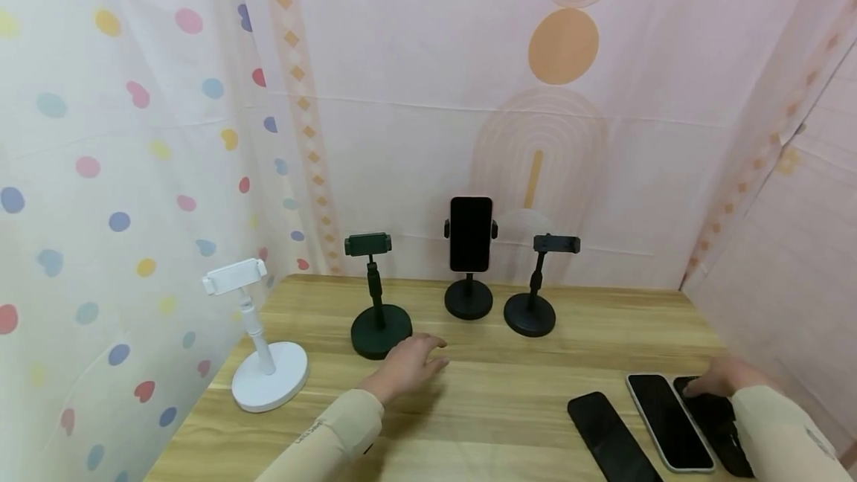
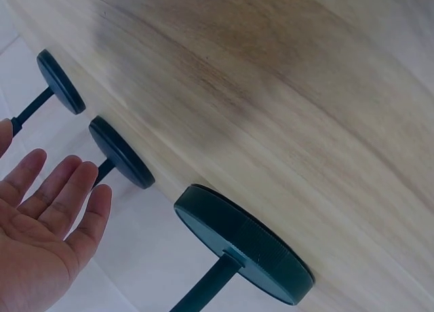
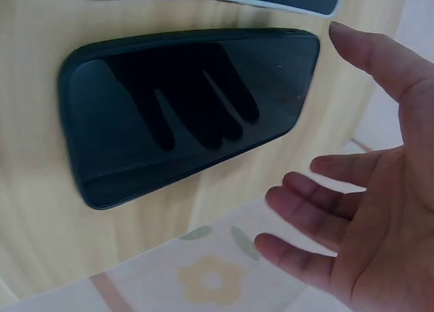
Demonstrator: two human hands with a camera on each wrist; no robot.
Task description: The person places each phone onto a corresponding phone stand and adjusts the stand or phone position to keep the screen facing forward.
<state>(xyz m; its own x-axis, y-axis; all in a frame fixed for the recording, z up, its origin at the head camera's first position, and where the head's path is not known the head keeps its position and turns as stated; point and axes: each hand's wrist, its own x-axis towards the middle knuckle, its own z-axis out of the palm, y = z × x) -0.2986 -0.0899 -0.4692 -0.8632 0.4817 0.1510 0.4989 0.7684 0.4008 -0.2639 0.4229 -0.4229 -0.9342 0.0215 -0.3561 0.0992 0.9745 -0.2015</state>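
Observation:
My right hand (image 1: 728,378) is over the far end of a black phone (image 1: 718,426), the rightmost of three on the table. In the right wrist view, its thumb and fingers (image 3: 305,217) spread around the end of that phone (image 3: 190,122) without a grip, and the dark screen reflects them. Over the table, my left hand (image 1: 410,364) hovers beside the round base of a dark green phone stand (image 1: 380,329), fingers loosely bent and holding nothing. The left wrist view shows the palm (image 2: 34,258) near the stands.
A white-edged phone (image 1: 672,422) and another black phone (image 1: 614,437) lie left of my right hand. At the back, one black stand (image 1: 469,300) holds an upright phone (image 1: 471,233). A second black stand (image 1: 530,315) is beside it; a white stand (image 1: 270,378) stands far left.

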